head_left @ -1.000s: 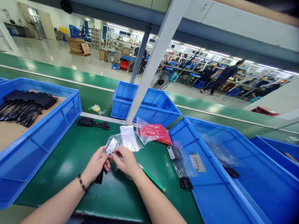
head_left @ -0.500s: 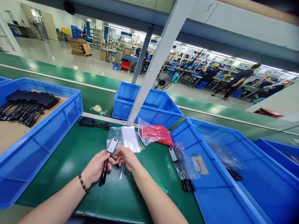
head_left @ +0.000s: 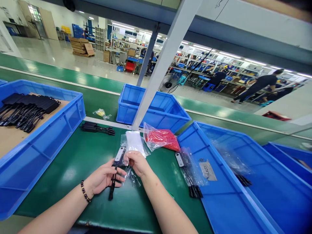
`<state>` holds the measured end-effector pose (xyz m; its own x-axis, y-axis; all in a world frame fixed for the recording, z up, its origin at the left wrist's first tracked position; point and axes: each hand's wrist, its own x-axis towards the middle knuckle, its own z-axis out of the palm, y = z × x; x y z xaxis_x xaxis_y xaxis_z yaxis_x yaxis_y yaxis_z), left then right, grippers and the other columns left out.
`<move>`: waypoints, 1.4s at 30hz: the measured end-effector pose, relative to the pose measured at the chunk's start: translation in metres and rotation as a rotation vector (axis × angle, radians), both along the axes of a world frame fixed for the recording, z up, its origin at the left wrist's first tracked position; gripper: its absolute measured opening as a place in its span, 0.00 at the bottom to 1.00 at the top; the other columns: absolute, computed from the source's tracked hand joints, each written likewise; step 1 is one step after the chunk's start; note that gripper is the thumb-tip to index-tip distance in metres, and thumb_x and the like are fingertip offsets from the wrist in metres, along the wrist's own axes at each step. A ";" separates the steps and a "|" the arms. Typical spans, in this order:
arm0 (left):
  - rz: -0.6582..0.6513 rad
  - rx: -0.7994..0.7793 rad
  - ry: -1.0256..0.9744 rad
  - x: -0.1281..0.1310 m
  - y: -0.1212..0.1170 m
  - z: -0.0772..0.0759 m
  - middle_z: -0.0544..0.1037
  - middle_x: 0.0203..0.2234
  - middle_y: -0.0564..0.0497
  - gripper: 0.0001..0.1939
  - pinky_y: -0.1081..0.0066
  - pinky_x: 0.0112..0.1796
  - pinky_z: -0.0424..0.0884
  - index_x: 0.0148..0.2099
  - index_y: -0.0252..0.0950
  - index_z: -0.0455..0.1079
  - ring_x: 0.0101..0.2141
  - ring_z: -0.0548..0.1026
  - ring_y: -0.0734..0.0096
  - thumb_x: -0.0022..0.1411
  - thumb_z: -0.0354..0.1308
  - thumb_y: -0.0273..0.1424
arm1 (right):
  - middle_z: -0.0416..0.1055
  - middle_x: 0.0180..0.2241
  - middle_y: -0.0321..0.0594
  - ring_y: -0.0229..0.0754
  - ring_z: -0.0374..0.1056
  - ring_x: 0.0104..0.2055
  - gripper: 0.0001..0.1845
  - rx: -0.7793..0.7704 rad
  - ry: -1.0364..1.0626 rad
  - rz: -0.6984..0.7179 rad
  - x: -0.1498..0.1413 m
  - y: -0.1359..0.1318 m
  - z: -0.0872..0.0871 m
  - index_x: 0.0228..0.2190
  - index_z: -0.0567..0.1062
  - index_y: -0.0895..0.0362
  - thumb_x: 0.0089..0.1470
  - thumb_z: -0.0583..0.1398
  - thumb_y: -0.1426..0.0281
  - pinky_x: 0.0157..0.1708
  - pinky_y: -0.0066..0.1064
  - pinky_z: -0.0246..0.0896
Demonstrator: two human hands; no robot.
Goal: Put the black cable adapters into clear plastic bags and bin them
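My left hand (head_left: 103, 178) is closed around the black cables of a small black adapter with a white label (head_left: 120, 155), held over the green mat. My right hand (head_left: 136, 162) pinches the clear plastic bag (head_left: 131, 174) beside the adapter's upper end; the bag hangs crumpled below my fingers. Just behind lies a stack of flat clear bags (head_left: 134, 142). A bagged adapter (head_left: 187, 167) rests to the right, partly on the edge of the big blue bin.
A blue bin (head_left: 56, 125) at left holds several black adapters (head_left: 26, 109) on cardboard. Loose black adapters (head_left: 97, 128) and a bag of red parts (head_left: 161, 139) lie on the mat. More blue bins (head_left: 243, 195) stand right and behind. People work far off.
The adapter has tilted upright and shifted slightly right. My left hand slid down onto its cables, and my right hand moved up to the bag at the adapter's top.
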<state>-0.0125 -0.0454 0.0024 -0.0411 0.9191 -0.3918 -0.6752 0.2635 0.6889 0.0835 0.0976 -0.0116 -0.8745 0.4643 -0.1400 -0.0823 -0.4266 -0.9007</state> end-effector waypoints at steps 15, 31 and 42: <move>0.070 0.053 0.033 0.007 0.000 -0.008 0.73 0.31 0.45 0.27 0.68 0.29 0.67 0.56 0.37 0.53 0.26 0.71 0.70 0.55 0.55 0.28 | 0.61 0.13 0.32 0.30 0.56 0.15 0.11 0.122 -0.144 0.115 0.005 -0.013 0.011 0.14 0.66 0.60 0.42 0.56 0.70 0.17 0.24 0.51; 0.054 0.022 0.058 0.007 -0.001 -0.009 0.74 0.31 0.41 0.41 0.70 0.24 0.64 0.62 0.37 0.33 0.21 0.70 0.70 0.55 0.55 0.30 | 0.62 0.13 0.32 0.30 0.55 0.15 0.11 0.131 -0.082 0.133 0.013 -0.007 0.015 0.15 0.68 0.61 0.44 0.57 0.69 0.16 0.22 0.49; -0.011 0.053 -0.019 0.008 -0.004 -0.007 0.74 0.33 0.43 0.39 0.69 0.27 0.66 0.62 0.40 0.39 0.25 0.72 0.68 0.54 0.56 0.28 | 0.62 0.13 0.34 0.31 0.55 0.15 0.13 0.218 -0.075 0.308 0.020 -0.011 0.020 0.16 0.68 0.61 0.48 0.55 0.68 0.17 0.24 0.47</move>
